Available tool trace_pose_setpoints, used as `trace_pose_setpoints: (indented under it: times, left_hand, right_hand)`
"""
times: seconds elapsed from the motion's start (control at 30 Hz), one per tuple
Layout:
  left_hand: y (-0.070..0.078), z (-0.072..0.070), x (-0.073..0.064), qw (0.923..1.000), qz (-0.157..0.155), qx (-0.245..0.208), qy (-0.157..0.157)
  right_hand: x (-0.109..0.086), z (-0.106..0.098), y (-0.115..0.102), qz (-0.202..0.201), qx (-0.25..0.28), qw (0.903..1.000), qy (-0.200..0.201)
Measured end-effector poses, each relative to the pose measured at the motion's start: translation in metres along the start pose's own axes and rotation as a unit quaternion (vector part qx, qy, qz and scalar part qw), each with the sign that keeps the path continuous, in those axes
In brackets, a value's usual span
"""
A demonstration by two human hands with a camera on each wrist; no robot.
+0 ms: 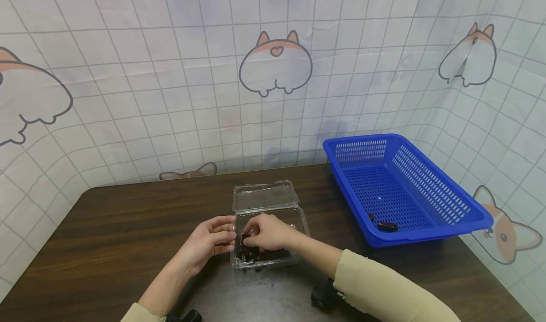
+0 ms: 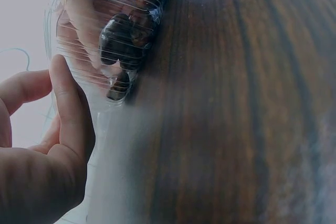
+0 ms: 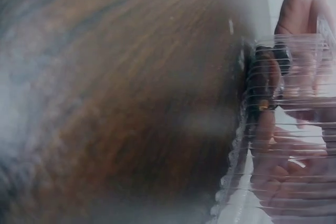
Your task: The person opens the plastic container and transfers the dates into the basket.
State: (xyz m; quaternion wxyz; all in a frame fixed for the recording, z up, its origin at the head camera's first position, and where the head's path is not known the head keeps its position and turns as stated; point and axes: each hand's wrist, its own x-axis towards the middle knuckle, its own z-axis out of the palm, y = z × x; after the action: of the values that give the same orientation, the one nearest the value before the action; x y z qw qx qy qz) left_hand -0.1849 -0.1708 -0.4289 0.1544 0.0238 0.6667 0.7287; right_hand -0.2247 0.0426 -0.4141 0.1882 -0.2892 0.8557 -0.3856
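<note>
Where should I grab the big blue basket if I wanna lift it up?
I'd take the blue basket by its rim, about halfway along both long sides at once, reaching from the near end. The rim runs all the way round, raised above the table, so it's probably easy to hold there. Keep it level, because two small dark things lie inside.

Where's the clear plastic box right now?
In the head view, the clear box sits mid-table, left of the blue basket, with the left hand at its left edge and the right hand reaching in.
</note>
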Motion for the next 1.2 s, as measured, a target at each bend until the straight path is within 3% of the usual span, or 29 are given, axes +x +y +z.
trace_pose_setpoints:
  times: [0.93, 1.2]
  left_hand:
    - [0.0008, 0.0, 0.0, 1.0, -0.002, 0.001, -0.003]
    - [0.0018, 0.0002, -0.0001, 1.0, 0.0, -0.001, -0.003]
  right_hand:
    - [0.0017, 0.0072, -0.0003, -0.041, -0.034, 0.9978, 0.039]
    - [0.001, 0.0077, -0.0048, -0.036, -0.036, 0.9981, 0.037]
